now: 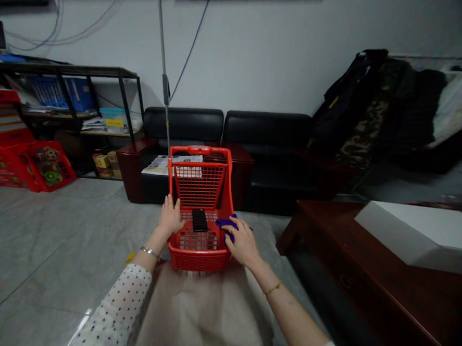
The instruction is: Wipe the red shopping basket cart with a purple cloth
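Observation:
A red plastic toy shopping cart (200,260) stands upright in front of my knees, its handle at the far side. My left hand (170,219) holds the cart's left side, the thumb over the rim toward the inside and the fingers stretched along the frame. My right hand (242,241) is at the right rim, fingers bent over a purple cloth (224,222) that touches the cart wall. A black ridged rectangular piece (199,220) lies inside the cart. Part of the cloth is hidden under my right fingers.
Behind the cart are black sofas (270,165), one with newspapers (157,166) on it. A wooden table (397,277) bearing a white box (419,234) stands at right. Red cartons (51,166) and a shelf (76,70) are at left. A thin pole (162,43) rises behind the cart.

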Demonstrator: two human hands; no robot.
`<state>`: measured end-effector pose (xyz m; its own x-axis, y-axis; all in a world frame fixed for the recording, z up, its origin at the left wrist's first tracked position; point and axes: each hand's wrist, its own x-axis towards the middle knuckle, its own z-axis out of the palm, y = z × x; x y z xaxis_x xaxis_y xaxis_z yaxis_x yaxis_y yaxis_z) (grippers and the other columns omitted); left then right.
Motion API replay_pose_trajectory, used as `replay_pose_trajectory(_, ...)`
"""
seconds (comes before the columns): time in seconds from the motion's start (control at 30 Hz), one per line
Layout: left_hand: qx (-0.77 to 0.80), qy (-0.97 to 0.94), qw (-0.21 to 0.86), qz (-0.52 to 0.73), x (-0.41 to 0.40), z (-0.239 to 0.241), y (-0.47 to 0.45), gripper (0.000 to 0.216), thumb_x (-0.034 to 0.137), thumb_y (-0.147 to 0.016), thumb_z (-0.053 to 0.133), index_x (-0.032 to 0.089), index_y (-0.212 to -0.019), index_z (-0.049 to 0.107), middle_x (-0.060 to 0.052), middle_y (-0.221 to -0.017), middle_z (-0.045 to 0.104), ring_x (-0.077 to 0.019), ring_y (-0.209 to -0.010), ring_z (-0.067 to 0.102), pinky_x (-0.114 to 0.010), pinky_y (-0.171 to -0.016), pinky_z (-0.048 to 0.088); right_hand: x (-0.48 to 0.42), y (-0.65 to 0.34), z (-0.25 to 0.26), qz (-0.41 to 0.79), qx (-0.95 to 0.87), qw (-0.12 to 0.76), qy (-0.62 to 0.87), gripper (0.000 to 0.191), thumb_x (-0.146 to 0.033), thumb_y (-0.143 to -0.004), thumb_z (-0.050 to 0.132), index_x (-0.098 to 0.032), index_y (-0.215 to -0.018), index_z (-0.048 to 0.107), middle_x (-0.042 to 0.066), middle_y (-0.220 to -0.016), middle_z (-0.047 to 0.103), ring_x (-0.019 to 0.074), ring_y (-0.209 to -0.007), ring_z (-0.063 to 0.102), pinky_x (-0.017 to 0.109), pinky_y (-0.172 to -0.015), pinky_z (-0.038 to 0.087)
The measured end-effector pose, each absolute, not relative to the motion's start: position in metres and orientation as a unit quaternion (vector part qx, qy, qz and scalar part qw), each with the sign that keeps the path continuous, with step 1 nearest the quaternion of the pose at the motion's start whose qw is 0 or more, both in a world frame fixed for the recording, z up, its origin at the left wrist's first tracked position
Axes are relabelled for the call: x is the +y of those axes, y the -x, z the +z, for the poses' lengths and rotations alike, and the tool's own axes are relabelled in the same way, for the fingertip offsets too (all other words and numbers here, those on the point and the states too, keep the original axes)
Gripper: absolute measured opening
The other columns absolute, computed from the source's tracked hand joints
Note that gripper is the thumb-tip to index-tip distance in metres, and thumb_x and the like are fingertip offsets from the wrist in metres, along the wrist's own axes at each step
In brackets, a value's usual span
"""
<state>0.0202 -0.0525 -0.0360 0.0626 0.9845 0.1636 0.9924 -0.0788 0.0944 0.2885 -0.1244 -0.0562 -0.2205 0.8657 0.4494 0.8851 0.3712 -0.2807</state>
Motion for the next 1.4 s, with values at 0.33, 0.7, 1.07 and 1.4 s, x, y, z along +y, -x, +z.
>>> replay_pose_trajectory(0.33, -0.693, 0.713, 0.038, -0.099, -0.052, -0.037, -0.032, 0.080, 0.025, -0.078, 0.065, 0.002, -0.146, 0.029, -0.031, -0.158, 0.009, -0.0382, -0.148, 0.010, -0.049, -0.115, 0.028, -0.073, -0.285, -0.039, -0.017, -0.737, 0.258, 0.624, 0.041, -0.024, -0.087, 0.054, -0.020, -0.127, 0.064, 0.013, -0.145, 0.045, 0.0263, -0.135, 0.039, 0.042, -0.111, 0.033)
replay_pose_trajectory(0.7, -0.641, 0.753, 0.024, -0.147, -0.063, -0.061, 0.011, 0.083, 0.015, -0.067, 0.066, 0.012, -0.144, 0.035, -0.025, -0.161, 0.010, -0.0384, -0.147, 0.006, -0.051, -0.116, 0.029, -0.070, -0.274, -0.038, -0.046, -0.767, 0.215, 0.603, 0.041, -0.028, -0.092, 0.050, -0.025, -0.131, 0.060, 0.011, -0.144, 0.048, 0.0252, -0.121, 0.051, 0.039, -0.102, 0.042)
replay_pose_trajectory(1.07, -0.668, 0.727, 0.044, -0.156, -0.071, -0.073, 0.014, 0.082, 0.011, -0.067, 0.059, 0.013, -0.144, 0.031, -0.025, -0.161, 0.009, -0.0353, -0.147, 0.005, -0.052, -0.116, 0.029, 0.017, -0.257, -0.024, -0.119, -0.736, 0.207, 0.634, 0.046, -0.023, -0.088, 0.053, -0.015, -0.133, 0.058, 0.017, -0.149, 0.042, 0.0314, -0.136, 0.037, 0.044, -0.111, 0.029)
replay_pose_trajectory(1.4, -0.669, 0.725, 0.052, -0.156, -0.078, -0.081, 0.032, 0.093, 0.025, -0.073, 0.059, 0.011, -0.152, 0.012, -0.023, -0.161, 0.014, -0.0325, -0.149, 0.008, -0.052, -0.113, 0.032, -0.033, -0.259, -0.048, -0.110, -0.739, 0.274, 0.605, 0.047, -0.015, -0.083, 0.051, -0.016, -0.129, 0.063, 0.015, -0.147, 0.045, 0.0304, -0.139, 0.036, 0.047, -0.111, 0.035)
